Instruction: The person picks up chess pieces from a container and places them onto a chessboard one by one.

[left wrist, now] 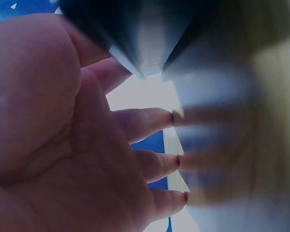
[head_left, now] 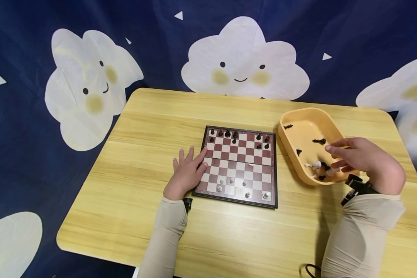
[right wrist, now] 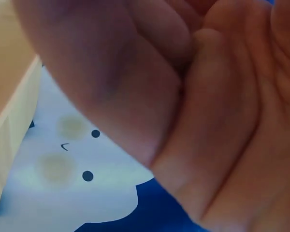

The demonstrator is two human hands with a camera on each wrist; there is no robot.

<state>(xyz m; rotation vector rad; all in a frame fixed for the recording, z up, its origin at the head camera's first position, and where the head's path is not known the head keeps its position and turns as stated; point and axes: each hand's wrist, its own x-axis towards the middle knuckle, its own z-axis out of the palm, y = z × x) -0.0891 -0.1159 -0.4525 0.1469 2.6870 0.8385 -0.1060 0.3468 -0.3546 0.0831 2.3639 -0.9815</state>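
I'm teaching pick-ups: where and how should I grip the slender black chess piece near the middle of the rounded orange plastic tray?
Probably pinch the slender black chess piece by its narrow middle, coming from above and the right: it lies on its side, with the rounded orange plastic tray bare along both flanks, and the right hand hovers beyond its right end.

Load is carried by a light wood-grain table (head_left: 243, 231), corners rounded. Chessboard (head_left: 236, 168) is laid flat near the middle, opened out, seam across it. Orange-yellow bin (head_left: 305, 133) is set just right of it, slightly angled; both are supported directly by the tabletop.
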